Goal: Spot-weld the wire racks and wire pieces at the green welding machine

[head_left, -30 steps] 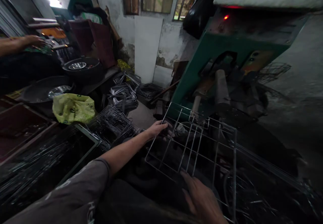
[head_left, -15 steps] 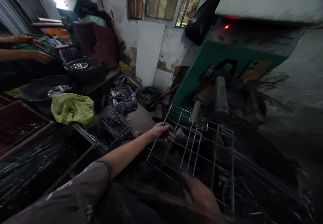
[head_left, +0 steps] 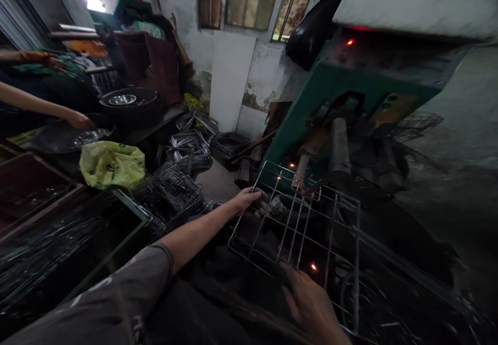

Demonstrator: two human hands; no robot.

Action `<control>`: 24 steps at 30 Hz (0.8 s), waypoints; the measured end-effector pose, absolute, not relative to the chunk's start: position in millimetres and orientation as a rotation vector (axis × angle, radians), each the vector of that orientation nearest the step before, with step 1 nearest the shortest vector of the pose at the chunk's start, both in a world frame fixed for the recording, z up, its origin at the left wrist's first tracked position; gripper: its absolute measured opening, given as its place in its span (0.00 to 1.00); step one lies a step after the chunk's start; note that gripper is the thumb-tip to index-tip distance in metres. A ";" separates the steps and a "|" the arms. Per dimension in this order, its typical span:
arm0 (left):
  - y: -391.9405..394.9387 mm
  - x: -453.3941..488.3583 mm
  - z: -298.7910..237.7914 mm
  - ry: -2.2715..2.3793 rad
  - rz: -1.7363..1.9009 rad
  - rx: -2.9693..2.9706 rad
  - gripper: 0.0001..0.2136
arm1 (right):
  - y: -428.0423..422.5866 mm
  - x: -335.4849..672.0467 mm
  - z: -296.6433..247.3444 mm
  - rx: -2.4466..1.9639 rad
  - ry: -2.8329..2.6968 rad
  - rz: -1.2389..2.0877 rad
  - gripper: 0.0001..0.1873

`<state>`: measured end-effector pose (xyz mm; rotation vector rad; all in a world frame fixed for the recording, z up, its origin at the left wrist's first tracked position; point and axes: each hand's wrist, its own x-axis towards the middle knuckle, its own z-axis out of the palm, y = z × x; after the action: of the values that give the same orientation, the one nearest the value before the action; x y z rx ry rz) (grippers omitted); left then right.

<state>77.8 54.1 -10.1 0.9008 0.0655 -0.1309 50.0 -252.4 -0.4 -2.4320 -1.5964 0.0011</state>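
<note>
A steel wire rack (head_left: 307, 215) lies tilted in front of a green welding machine (head_left: 342, 91), its far edge under the machine's copper electrode (head_left: 299, 171). Small orange sparks show at the far edge and near the rack's near side. My left hand (head_left: 249, 199) is closed around the rack's left rim. My right hand (head_left: 311, 303) presses on the near rim, fingers curled over the wire.
Stacks of finished wire racks (head_left: 171, 194) lie left on the floor, with a yellow-green plastic bag (head_left: 111, 166) behind. Another person's hand (head_left: 80, 122) reaches to a dark pan (head_left: 62, 137) far left. More wire parts (head_left: 389, 303) pile up at the lower right.
Sparks have appeared at the rack's far edge and near my right hand. The other person's hand has dropped toward the dark pan. My hands have kept their hold.
</note>
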 end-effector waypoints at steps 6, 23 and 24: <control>55.9 76.5 -6.4 0.076 -0.058 0.863 0.20 | -249.7 56.2 19.7 -2.469 -1.611 -0.076 0.24; 85.9 128.2 1.2 0.139 0.114 0.797 0.13 | -232.2 173.1 79.4 -2.841 -1.296 0.144 0.18; 87.8 132.9 1.1 0.145 0.129 0.798 0.13 | -227.8 178.9 82.7 -2.860 -1.277 0.164 0.19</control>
<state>132.9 87.8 1.1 0.7975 0.1453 0.1288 178.9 -227.8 82.7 -2.8596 -1.2769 0.1642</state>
